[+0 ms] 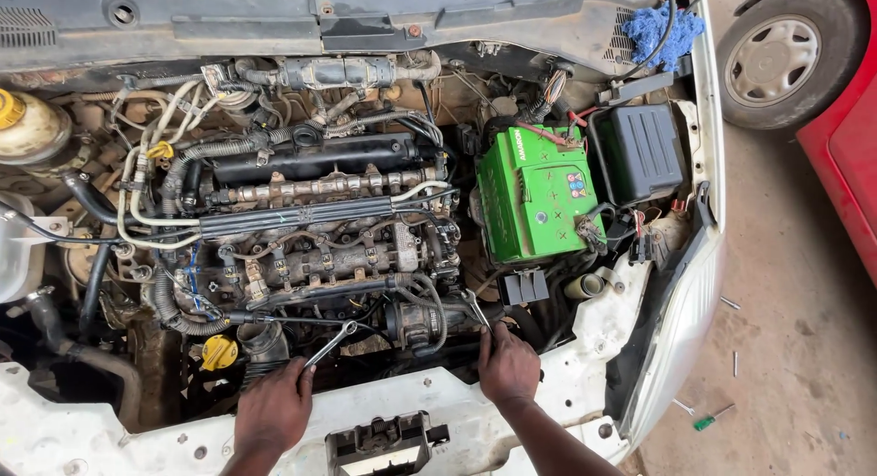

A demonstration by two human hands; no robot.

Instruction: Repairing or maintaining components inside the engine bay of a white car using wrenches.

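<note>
I look down into an open car engine bay. My left hand (272, 407) rests on the white front panel (110, 439) and grips a metal spanner (331, 343) that angles up toward the engine (320, 248). My right hand (508, 366) is closed around a second metal tool (477, 310), whose tip points up at the engine's lower right side beside a round metal part (416, 322). Both hands sit at the near edge of the bay.
A green battery (534, 197) stands right of the engine, with a black box (638, 152) beyond it. A blue rag (671, 30) lies at the top right. Yellow caps (219, 352) and hoses crowd the left. A red car's wheel (787, 58) and a green-handled screwdriver (711, 419) are on the ground at right.
</note>
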